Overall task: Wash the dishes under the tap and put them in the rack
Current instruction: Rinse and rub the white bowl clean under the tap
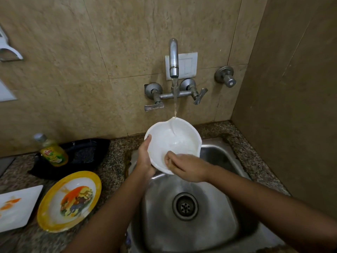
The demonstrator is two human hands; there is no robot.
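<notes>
A white bowl is tilted toward me over the steel sink, under the running tap. Water strikes its far rim and runs inside. My left hand grips the bowl's left rim, thumb on the edge. My right hand has its curled fingers inside the bowl's lower part, against the inner wall. On the counter to the left lie a yellow-rimmed plate with a painted picture and a white square plate smeared with orange.
A yellow dish-soap bottle lies on a black tray at the back left of the granite counter. Two tap levers and a separate valve stick out of the tiled wall. A wall closes off the right side.
</notes>
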